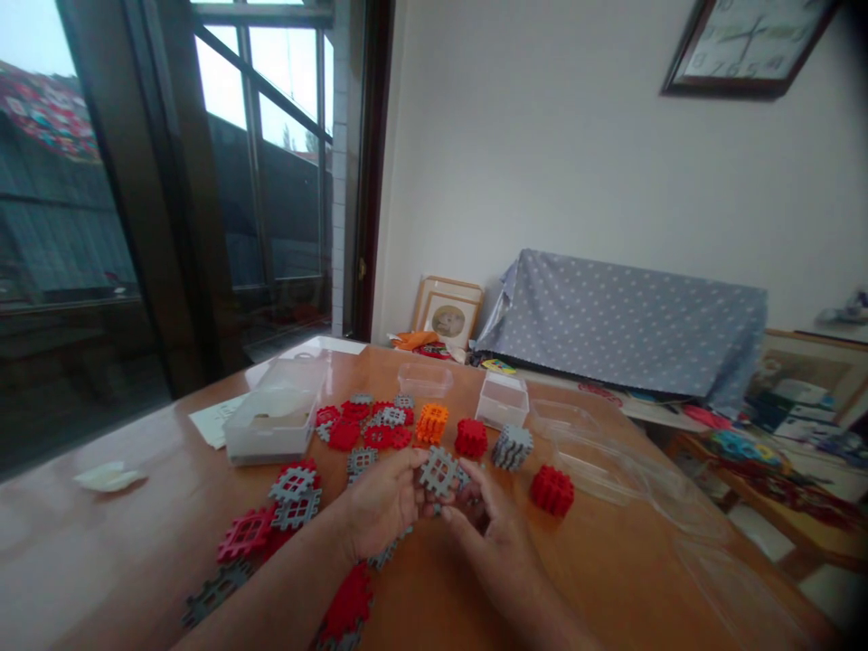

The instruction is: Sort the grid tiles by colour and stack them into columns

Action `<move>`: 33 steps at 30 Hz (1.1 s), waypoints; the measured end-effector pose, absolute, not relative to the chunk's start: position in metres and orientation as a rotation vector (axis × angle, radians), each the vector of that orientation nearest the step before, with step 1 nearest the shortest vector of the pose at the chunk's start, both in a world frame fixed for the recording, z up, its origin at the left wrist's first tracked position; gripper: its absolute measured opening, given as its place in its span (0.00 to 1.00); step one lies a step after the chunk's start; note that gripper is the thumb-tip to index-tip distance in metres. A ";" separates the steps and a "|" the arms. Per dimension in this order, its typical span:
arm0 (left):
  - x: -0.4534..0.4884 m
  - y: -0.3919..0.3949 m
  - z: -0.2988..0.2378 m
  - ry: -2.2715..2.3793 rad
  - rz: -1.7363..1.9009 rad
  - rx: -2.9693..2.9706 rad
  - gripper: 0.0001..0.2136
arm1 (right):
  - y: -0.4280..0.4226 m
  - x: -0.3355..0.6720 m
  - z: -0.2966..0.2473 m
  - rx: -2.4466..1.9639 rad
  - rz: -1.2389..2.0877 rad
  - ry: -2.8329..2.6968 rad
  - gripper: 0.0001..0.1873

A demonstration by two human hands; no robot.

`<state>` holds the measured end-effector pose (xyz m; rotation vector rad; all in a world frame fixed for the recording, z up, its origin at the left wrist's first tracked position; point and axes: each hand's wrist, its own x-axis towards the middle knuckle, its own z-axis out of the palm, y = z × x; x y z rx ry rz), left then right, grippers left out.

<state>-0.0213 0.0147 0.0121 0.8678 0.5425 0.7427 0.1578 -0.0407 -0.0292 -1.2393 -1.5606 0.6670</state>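
Above the table's middle, my left hand (380, 506) pinches a grey square interlocking tile (439, 470) with a windowed centre. My right hand (492, 529) has its fingers curled at the tile's right side, where more grey shows; how many tiles are there is hidden. Just beyond the hands stand an orange tile stack (432, 423), a red stack (470, 438) and a grey stack (513, 447). Another red stack (551, 490) is to the right of my right hand. Loose red tiles (353, 601) and grey ones lie beneath and beside my left forearm.
A lidded clear plastic box (271, 425) stands at the left, near a crumpled white wrapper (108, 476). Red and grey tiles (380, 438) are spread behind my hands. A small clear box (503, 398) and clear trays (600, 466) occupy the back and right of the table.
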 end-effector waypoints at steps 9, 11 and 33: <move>-0.015 0.009 0.009 0.573 0.792 0.793 0.08 | -0.041 0.158 -0.028 -1.256 0.592 -1.491 0.28; -0.012 0.007 0.010 0.600 0.824 0.770 0.06 | -0.041 0.157 -0.025 -1.194 0.671 -1.432 0.28; -0.009 0.007 0.000 0.789 0.866 1.015 0.10 | -0.029 0.176 -0.031 -1.288 0.723 -1.368 0.33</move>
